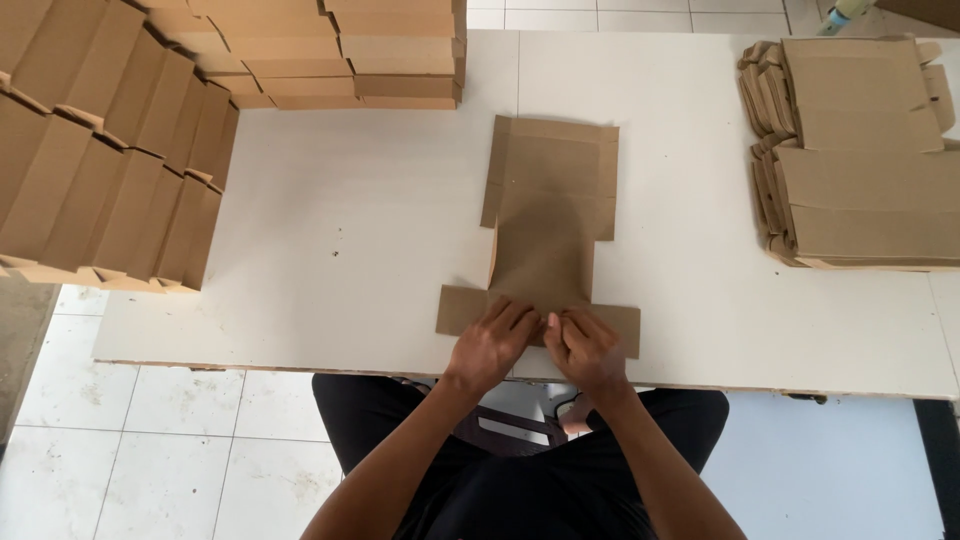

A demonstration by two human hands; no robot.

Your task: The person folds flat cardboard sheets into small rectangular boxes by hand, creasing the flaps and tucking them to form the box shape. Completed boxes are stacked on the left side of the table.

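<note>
Hands: left hand (492, 342), right hand (585, 347) | pressing near edge of flat cardboard blank (548, 215)

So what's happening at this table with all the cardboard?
A person sits at a white table with a flat brown cardboard box blank laid out in front of them. The left hand and the right hand both press on its near edge, side by side. Stacks of folded cardboard sit at the far left and along the top edge, and another pile of flat blanks lies on the right.
</note>
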